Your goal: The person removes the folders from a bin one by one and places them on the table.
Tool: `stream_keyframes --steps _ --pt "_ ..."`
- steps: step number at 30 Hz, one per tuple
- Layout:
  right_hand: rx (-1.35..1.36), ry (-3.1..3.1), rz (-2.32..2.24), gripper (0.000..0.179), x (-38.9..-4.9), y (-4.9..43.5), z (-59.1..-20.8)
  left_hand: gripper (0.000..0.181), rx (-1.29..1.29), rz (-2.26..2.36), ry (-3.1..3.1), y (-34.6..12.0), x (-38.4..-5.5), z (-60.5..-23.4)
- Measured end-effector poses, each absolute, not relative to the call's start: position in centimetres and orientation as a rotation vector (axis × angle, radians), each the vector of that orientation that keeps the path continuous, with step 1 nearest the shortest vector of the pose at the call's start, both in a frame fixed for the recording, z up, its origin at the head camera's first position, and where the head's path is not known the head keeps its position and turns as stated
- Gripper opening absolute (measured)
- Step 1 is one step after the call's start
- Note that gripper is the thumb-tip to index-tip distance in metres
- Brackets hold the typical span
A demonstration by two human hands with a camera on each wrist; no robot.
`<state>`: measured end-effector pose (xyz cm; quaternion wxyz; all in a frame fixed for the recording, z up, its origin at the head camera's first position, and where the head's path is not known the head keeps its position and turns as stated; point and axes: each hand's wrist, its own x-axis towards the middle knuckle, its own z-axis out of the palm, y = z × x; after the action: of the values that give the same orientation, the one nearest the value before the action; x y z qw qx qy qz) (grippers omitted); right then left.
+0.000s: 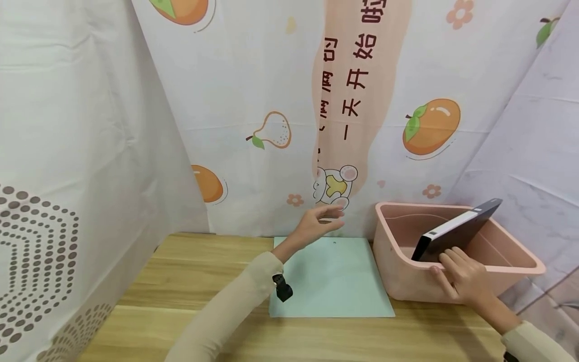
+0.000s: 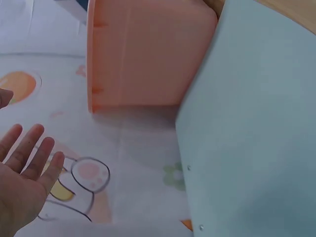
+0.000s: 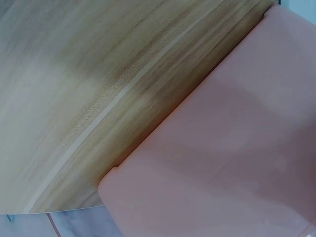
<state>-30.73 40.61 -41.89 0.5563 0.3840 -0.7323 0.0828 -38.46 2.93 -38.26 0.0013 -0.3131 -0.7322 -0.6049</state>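
My left hand (image 1: 314, 224) hovers over the far part of a pale green board (image 1: 334, 281), holding nothing. Its fingers are spread and slightly bent, as the left wrist view also shows the hand (image 2: 27, 182). On the right stands a pink plastic bin (image 1: 393, 266). A black binder (image 1: 470, 229) with a pale spine sits tilted in it, its far end sticking up past the rim. At the bin's front rim, my right hand (image 1: 466, 279) grips with fingers curled over the edge and thumb outside. Those fingertips are hidden, so contact with the binder is unclear.
The wooden table (image 1: 194, 281) carries the board and the bin, which stand side by side. A printed curtain (image 1: 253, 75) hangs behind them, with further sheets at left and right. In the right wrist view, the bin's wall (image 3: 222, 163) meets the tabletop (image 3: 74, 98).
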Motion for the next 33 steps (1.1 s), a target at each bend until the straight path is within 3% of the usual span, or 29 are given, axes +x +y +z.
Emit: stream_keyframes --steps 8,15,33 --pt "0.911 -1.719 0.195 0.056 -30.7 40.8 -41.8 0.06 -1.183 -1.793 -2.287 6.7 -37.4 -35.2" --pt "0.921 -1.716 0.183 0.054 -30.7 40.2 -41.6 0.061 -1.275 -1.734 -2.319 10.4 -36.1 -34.0" --pt "0.916 -1.701 0.165 0.054 -30.4 39.9 -41.5 0.062 -1.337 -2.091 -2.154 17.6 -34.2 -36.8"
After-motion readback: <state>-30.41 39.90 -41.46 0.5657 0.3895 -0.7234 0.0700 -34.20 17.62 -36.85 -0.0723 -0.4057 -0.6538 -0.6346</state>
